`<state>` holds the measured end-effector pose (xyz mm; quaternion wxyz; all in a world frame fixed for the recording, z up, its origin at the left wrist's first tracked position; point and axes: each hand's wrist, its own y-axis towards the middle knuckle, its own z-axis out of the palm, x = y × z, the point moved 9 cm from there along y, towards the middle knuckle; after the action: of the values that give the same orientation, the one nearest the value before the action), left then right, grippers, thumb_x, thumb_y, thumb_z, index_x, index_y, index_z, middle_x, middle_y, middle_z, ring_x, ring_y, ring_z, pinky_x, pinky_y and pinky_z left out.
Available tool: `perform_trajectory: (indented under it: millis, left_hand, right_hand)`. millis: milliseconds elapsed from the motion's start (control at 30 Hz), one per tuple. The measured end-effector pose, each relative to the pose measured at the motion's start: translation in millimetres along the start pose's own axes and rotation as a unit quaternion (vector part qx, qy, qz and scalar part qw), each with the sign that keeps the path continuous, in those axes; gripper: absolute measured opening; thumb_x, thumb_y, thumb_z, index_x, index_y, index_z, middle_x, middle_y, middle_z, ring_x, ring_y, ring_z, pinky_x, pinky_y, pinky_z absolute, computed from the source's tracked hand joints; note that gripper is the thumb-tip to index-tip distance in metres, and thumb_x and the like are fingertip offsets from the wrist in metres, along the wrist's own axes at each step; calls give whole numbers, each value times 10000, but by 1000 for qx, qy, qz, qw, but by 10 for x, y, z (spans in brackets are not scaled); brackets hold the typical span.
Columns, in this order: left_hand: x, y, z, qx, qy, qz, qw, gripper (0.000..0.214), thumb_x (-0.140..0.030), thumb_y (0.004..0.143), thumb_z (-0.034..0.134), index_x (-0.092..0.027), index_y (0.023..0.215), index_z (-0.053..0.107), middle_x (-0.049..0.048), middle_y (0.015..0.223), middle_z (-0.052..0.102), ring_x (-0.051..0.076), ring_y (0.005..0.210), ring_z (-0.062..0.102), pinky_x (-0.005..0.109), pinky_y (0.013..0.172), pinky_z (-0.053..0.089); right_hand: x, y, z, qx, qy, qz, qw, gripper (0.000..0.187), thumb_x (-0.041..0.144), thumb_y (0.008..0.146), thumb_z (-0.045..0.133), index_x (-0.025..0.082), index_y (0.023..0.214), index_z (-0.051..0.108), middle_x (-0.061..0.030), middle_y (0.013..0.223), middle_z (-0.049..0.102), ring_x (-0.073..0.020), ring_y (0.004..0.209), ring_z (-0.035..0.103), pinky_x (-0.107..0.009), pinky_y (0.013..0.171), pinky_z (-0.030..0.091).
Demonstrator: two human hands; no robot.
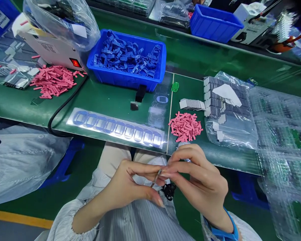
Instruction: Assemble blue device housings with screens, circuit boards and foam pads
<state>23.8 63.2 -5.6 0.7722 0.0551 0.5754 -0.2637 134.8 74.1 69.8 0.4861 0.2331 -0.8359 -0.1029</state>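
Observation:
My left hand (135, 187) is closed around a small thin flat piece (156, 178), seen almost edge-on above my lap. The fingers of my right hand (195, 177) pinch together at the upper end of that piece; whether they grip it or something smaller on it is hidden. Just below my fingertips shows a dark black object (169, 191), which I cannot name. Beyond my right hand, a heap of pink strips (186, 126) lies on the green bench (120, 97). To the left of it, a clear sheet with a row of oval film pieces (115, 128) runs along the bench edge.
A blue bin (126, 78) holds many blue plastic frames. Left of it stand a machine with a red switch (75, 63), a black cable (61, 108) and more pink strips (54, 80). Grey-white pieces (214, 97) lie bagged at right, beside stacked clear trays (286, 140).

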Motion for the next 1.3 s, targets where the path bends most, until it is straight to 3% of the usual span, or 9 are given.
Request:
perform_trajectory:
  millis: [433,667,733,800,867,933,1067,1233,1300]
  left_hand:
    - [262,35,6,-2,-94,-47,994,460,-165,500,874,-307,923,762,-2,884,789,233,881,731,255,768,596]
    - [390,45,-52,-80,-142,-61,985,427,-171,427,900,-259,826,776,8,789,793,252,800,745,296,715,619]
    - [430,62,-137,-126,-154,-64,978,442,-191,401,909,-234,820,776,30,783,792,272,794,745,330,713,625]
    - [453,75,-227,-163,-155,-61,972,452,-186,384,914,-213,813,776,47,788,792,282,806,743,350,735,622]
    - [479,89,-267,-174,-158,-66,970,444,-177,386,913,-209,807,776,46,785,793,272,804,744,328,722,621]
    - [510,103,-251,-161,-170,-81,969,434,-171,395,910,-219,805,776,34,769,793,246,779,748,276,671,620]
    - [536,115,-188,-134,-178,-98,970,423,-151,419,903,-239,813,774,15,743,791,205,738,748,214,601,605]
    - [534,99,-182,-126,-177,-105,970,387,-177,452,896,-247,811,773,-1,726,790,165,708,740,188,596,594]
    - [527,94,-175,-123,-175,-108,971,392,-161,446,897,-240,810,774,4,715,788,168,711,739,187,590,592]
  right_hand:
    - [20,-170,140,-7,-98,-48,994,148,27,813,527,170,847,547,-34,806,578,-167,789,521,-342,714,435]
    - [146,-365,130,-24,-134,-102,986,143,53,813,487,182,849,535,-33,859,562,-173,817,529,-355,800,434]
    - [71,-423,27,-32,-118,-68,990,123,78,823,486,193,828,530,-31,861,548,-176,831,528,-351,796,435]
    - [-222,-485,-139,-51,-100,41,993,91,128,849,496,205,806,520,-36,878,544,-184,856,539,-345,768,441]
    - [-606,-585,-298,-69,-144,154,975,76,209,875,515,209,799,521,-48,908,566,-196,879,563,-344,745,449]
    - [-865,-656,-404,-81,-259,181,945,124,294,880,531,205,794,539,-62,899,603,-216,868,586,-364,742,447]
    - [-1056,-743,-446,-131,-366,145,910,95,274,834,611,184,815,587,-99,900,666,-269,903,597,-413,781,396]
    - [-728,-669,-171,-36,-447,-8,894,283,151,814,655,239,1081,622,-20,983,744,-268,1026,634,-403,835,381]
    - [-576,-611,-154,-29,-411,-24,911,327,137,806,660,233,1115,616,-30,987,743,-271,1020,633,-407,826,417]
